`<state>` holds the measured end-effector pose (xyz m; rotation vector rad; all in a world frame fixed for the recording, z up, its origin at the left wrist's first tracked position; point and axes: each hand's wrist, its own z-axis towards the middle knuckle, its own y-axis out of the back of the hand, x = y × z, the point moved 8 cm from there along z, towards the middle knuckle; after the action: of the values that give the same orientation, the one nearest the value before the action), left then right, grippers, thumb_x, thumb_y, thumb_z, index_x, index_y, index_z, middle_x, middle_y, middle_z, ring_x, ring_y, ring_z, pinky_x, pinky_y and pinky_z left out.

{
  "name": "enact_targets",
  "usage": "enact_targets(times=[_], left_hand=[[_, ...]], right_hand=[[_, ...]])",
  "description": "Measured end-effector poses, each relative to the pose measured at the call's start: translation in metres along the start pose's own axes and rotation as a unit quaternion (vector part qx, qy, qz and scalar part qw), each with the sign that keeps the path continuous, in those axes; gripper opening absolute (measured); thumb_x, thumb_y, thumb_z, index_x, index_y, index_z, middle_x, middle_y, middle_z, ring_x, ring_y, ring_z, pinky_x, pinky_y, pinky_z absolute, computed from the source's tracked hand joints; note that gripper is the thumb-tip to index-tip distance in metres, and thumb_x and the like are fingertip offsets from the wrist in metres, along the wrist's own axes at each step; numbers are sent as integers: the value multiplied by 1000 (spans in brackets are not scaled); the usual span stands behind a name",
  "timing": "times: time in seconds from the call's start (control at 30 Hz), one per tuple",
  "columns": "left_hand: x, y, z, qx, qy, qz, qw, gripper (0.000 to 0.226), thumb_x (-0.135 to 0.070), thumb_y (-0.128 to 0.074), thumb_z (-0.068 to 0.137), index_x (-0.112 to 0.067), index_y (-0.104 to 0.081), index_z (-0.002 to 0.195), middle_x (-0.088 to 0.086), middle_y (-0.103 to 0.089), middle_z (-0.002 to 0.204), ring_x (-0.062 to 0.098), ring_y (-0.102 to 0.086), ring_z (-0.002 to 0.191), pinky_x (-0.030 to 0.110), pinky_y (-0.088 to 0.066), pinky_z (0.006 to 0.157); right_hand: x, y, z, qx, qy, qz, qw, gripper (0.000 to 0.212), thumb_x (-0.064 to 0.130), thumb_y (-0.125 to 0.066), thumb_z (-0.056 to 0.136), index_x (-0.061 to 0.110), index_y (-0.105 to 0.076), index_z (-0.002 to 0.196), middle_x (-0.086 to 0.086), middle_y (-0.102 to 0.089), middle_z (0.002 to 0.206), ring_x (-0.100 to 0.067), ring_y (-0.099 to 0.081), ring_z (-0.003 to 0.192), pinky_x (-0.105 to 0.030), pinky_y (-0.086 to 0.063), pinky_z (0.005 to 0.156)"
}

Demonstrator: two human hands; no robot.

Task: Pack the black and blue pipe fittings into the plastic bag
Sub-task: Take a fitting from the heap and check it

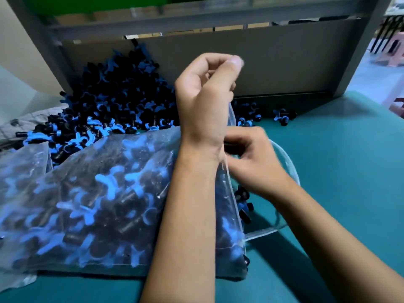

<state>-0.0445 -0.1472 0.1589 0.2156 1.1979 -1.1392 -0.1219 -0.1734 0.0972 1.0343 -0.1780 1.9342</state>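
Bag: the plastic bag [91,193] lies on the green table [349,171], already much filled with fittings; its long axis goes left to right, and its mouth points to the right.
Left hand: the left hand [205,92] is lifted above the mouth; its curled fingers pinch the upper edge of the bag and hold it up.
Right hand: the right hand [251,158] is at the mouth, fingers curled; what they pinch I cannot tell.
Loose fittings: the pile of fittings [113,101] lies behind the bag, up and left from both hands.
Nearer hand: I judge the left one is nearer to the pile, but it is busy with the bag.
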Motion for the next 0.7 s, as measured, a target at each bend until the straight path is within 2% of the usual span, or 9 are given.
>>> enact_targets(times=[0.1,0.2,0.27,0.3,0.4,0.43,0.5,0.6,0.7], left_hand=[[9,10,1,-43,14,-29,999,8,-14,-63,74,-7,-65,76,14,-58,84,17,-48,73,23,-36,58],[15,10,1,-52,22,-25,998,10,-13,-62,74,-4,-64,78,14,-57,83,15,-47,70,23,-36,57],[19,8,-1,-50,27,-16,998,11,-12,-62,75,-2,-63,80,15,-56,83,14,-46,68,23,-35,56],[21,8,-1,-49,30,-11,998,11,-11,-62,77,-1,-63,81,16,-55,84,14,-45,68,23,-34,56],[26,8,0,-49,38,13,998,5,1,-62,90,3,-63,86,17,-55,85,14,-44,68,23,-34,57],[28,9,0,-49,41,21,998,7,3,-60,93,3,-63,87,17,-55,85,14,-44,68,23,-35,58],[29,9,1,-47,43,34,997,9,4,-59,94,2,-64,86,16,-55,84,14,-44,67,22,-35,58],[34,10,3,-37,53,48,997,10,3,-60,94,1,-63,85,16,-55,84,15,-45,68,22,-35,57],[42,9,4,-10,64,101,993,11,0,-63,92,-3,-65,82,14,-58,81,17,-46,71,24,-37,58]], right_hand=[[-22,55,8,-167,-30,50,984,11,7,-64,92,4,-73,86,3,-66,63,-3,-57,52,-19,-43,50],[-72,92,12,-279,-132,-119,944,14,14,-61,90,13,-74,83,4,-69,67,-14,-64,60,-31,-52,58],[-109,100,24,-204,-204,-330,899,19,17,-60,89,20,-75,100,-1,-75,95,-23,-69,91,-33,-52,82],[-130,94,31,-108,-228,-418,873,29,20,-60,91,24,-70,117,-7,-70,116,-30,-62,108,-34,-47,92],[-185,64,28,151,-259,-495,816,51,36,-53,98,40,-43,148,-9,-23,161,-38,-25,139,-47,-33,111],[-194,60,24,182,-260,-502,804,49,40,-50,100,43,-41,148,-5,-17,163,-39,-23,139,-49,-34,109],[-201,62,22,164,-253,-517,801,37,42,-49,100,41,-52,137,-6,-32,150,-40,-37,123,-45,-39,97],[-184,75,16,58,-221,-476,849,17,36,-60,94,27,-61,109,-7,-47,111,-35,-48,91,-37,-41,80],[-156,104,-4,-96,-187,-394,895,12,19,-65,91,27,-60,98,2,-59,98,-29,-60,88,-34,-42,72]])
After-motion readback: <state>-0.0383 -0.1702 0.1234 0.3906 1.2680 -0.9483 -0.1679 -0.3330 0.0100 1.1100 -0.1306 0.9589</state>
